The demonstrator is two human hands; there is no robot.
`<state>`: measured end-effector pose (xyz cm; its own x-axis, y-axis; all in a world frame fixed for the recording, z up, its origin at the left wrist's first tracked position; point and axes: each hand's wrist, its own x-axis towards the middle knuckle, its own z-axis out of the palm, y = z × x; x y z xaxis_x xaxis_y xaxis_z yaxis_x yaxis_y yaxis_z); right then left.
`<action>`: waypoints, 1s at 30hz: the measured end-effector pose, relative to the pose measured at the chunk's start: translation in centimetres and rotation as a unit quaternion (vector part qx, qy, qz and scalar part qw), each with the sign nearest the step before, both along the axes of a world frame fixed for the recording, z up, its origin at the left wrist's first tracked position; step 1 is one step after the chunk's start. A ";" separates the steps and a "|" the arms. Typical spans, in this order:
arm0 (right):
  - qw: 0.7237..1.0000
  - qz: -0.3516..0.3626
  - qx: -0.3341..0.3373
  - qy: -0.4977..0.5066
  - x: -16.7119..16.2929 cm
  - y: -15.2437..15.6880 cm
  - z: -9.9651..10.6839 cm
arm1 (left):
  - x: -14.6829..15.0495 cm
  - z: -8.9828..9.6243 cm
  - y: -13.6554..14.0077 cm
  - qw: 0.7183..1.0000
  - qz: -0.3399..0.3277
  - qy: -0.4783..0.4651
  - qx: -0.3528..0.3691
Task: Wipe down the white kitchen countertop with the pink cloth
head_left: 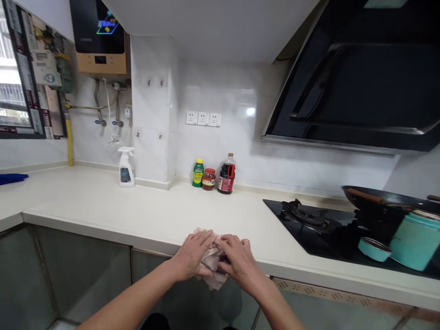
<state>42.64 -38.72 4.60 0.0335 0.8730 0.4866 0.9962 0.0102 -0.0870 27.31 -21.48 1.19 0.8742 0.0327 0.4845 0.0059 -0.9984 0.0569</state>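
A crumpled pale pink cloth [212,262] is bunched between my two hands at the front edge of the counter. My left hand [192,254] presses on it from the left, with its fingers curved over the top. From the right, my right hand [239,259] grips the same cloth with bent fingers. A small dark purplish patch shows in the folds by the right fingers; I cannot make out what it is. The cloth's lower end hangs in front of the counter edge.
On the pale counter [165,213] stand a spray bottle [126,169], a green bottle [198,174], a red-lidded jar [208,179] and a dark sauce bottle [226,175]. A gas hob [309,240] at right bears a wok [402,200] and a turquoise pot [415,240], under a range hood [357,87].
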 end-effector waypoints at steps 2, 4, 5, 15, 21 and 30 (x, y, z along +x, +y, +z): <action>1.000 -0.009 0.004 0.004 2.2 0.0 -0.4 | 0.4 0.6 -0.8 0.999 0.022 0.027 0.007; 0.998 -0.046 0.027 0.028 5.4 -0.2 -1.1 | 1.3 1.2 -1.7 0.997 0.055 0.047 0.026; 0.995 -0.077 0.044 0.043 7.2 -0.4 -1.6 | 1.8 1.3 -2.3 0.995 0.078 0.056 0.040; 0.974 -0.196 0.036 0.107 16.1 -1.5 -5.5 | 10.2 -1.0 -9.2 0.979 0.142 0.010 0.143; 0.965 -0.218 0.032 0.140 17.3 -2.3 -5.8 | 12.6 -1.9 -11.8 0.978 0.110 -0.058 0.166; 0.961 -0.242 -0.013 0.134 19.2 -2.1 -7.4 | 3.6 -1.5 -4.5 0.966 0.089 -0.027 0.243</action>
